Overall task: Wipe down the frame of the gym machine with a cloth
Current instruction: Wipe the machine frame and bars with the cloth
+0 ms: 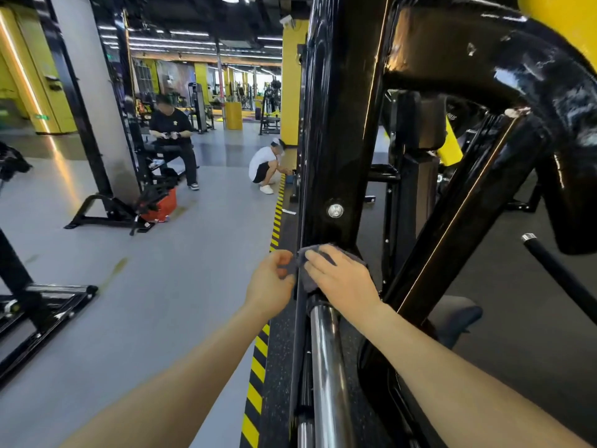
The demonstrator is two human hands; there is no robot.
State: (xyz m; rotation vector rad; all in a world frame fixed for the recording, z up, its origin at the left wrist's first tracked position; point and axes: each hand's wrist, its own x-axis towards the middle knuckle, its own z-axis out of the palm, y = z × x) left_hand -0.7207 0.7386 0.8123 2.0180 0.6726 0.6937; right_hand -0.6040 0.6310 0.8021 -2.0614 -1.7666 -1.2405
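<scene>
1. Chrome bar (326, 367): polished steel, nearest the lens, running from the bottom edge up to the black frame between the two forearms.
2. Right hand (342, 279): laid flat on a grey cloth, fingers straight and together, pressing it against the upright post; no grip visible.
3. Left hand (271, 279): just beside the right hand, fingers curled, pinching the cloth's left edge between thumb and fingertips.
4. Cloth (307, 281): grey, folded around the lower part of the post, directly above the top end of the chrome bar, partly covered by the right hand.
5. Upright post (336, 124): glossy black, part of the machine frame, rising from the cloth to the top edge; one silver bolt (335, 210) on its face, above the cloth.
6. Diagonal strut (458, 215): black, leaning right of the post and meeting a thick curved tube (484, 56) overhead.
7. Hazard strip (258, 367): yellow and black, on the floor along the left of the machine.
8. Seated person (172, 140): dark clothing, on a bench machine, well apart to the left.
9. Crouching person (266, 166): white top, beside the yellow pillar (290, 85) behind the post.
10. Red box (161, 206): on the grey floor near the bench machine's base.
</scene>
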